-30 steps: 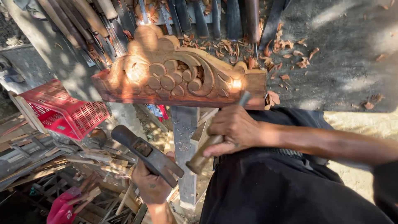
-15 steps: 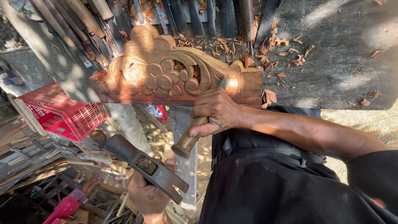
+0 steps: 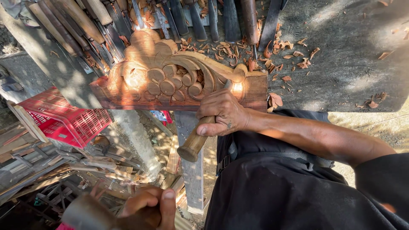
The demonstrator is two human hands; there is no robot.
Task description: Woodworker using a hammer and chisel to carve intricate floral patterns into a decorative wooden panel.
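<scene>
At the far left, below the surface, a red slotted plastic crate sits among stacked scrap boards. Low in the foreground, the person's left hand is clenched around the dark wooden handle of a mallet, whose rounded head is blurred at the bottom edge. Above, a reddish carved wooden panel with a scalloped crest and a cluster of round beads lies at the near edge of the surface, with a row of chisels and scattered wood chips behind it. To the right, the right hand grips a chisel with a pale wooden handle, fingers wrapped tight, its blade set against the panel's right end. Dark clothing fills the lower right.
</scene>
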